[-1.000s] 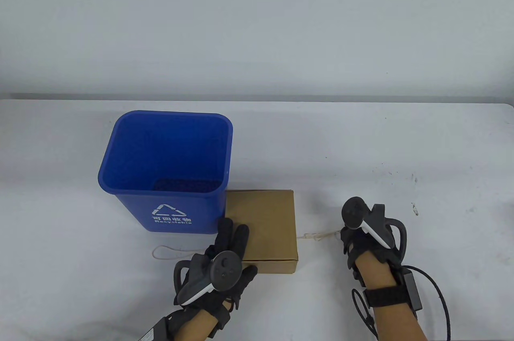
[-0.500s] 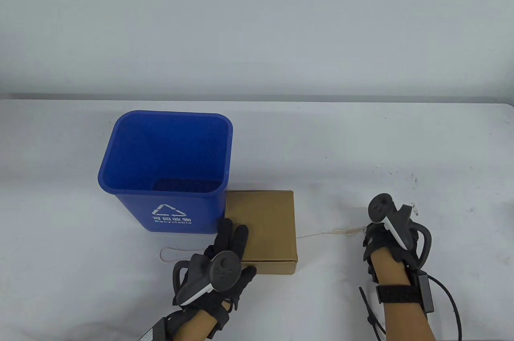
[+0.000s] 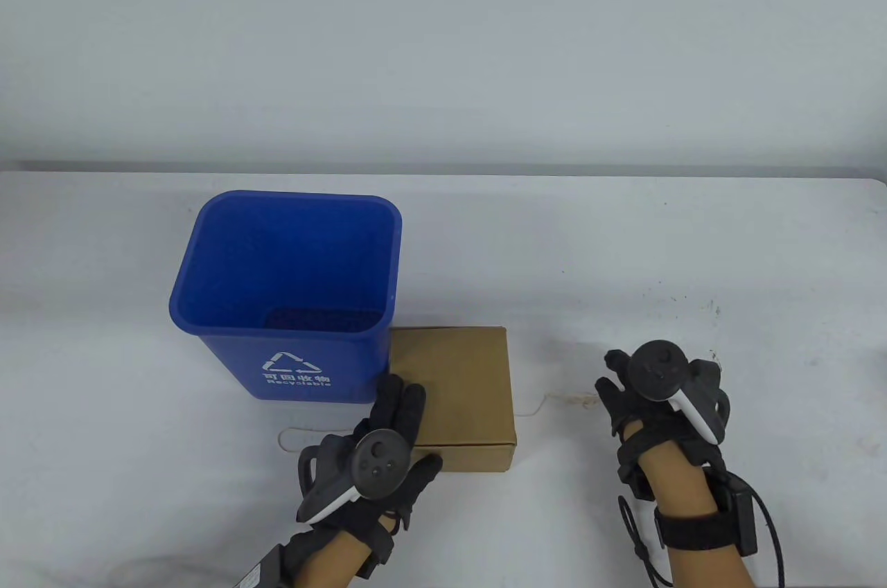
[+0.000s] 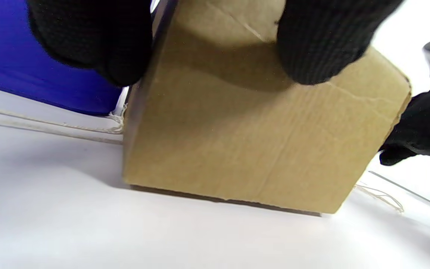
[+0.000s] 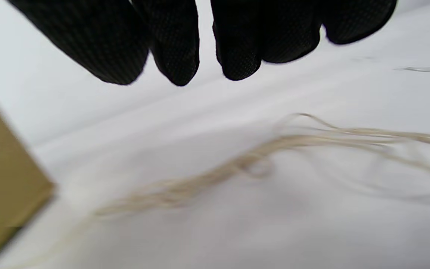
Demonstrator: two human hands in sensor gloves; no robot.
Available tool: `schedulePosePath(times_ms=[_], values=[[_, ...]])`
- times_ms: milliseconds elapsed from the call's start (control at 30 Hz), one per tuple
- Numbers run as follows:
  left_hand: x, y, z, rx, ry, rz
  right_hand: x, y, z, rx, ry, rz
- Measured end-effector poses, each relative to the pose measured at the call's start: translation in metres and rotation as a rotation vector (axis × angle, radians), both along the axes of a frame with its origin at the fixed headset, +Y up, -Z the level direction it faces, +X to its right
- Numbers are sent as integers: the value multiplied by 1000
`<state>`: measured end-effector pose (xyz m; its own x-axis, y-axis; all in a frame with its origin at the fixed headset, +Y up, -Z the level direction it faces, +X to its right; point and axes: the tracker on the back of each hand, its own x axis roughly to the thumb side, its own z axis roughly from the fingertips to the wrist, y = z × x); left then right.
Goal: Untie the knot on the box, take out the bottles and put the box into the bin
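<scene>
Bare recording setup, plain white table [image 3: 624,255], blank pale wall [image 3: 443,41], blue recycling bin [image 3: 291,352]

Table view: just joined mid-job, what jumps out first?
The blue bin stands open at centre-left, with the closed cardboard box against its right side. The left hand rests on the box; the right hand hovers over loose string lying on the table.

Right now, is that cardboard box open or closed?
Closed: the box has its top flat, the left hand resting on it.
</scene>
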<state>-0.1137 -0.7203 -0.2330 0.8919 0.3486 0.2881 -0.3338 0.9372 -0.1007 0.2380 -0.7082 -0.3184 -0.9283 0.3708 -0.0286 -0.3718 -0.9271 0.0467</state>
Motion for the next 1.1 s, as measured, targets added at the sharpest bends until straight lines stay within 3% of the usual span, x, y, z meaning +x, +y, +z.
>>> schedulePosePath(times_ms=[100,167,367,467,633,833,1100], values=[[-1,1,0,-1,-2,5,-20,10,9,85,96,-25],[-2,1,0,-5,-3,10,-33,8,9,80,199,-28],[-2,1,-1,-8,-6,3,-74,-37,-1,-107,398,215],[-2,2,-1,-11,-9,2,-85,-48,-7,-146,412,219],[-1,2,-1,-14,-9,-12,-96,-46,-15,-78,391,241],[-1,0,0,-1,2,-29,-107,-45,-8,-120,440,373],[-2,1,0,1,7,-49,-90,-47,-3,-117,387,418]])
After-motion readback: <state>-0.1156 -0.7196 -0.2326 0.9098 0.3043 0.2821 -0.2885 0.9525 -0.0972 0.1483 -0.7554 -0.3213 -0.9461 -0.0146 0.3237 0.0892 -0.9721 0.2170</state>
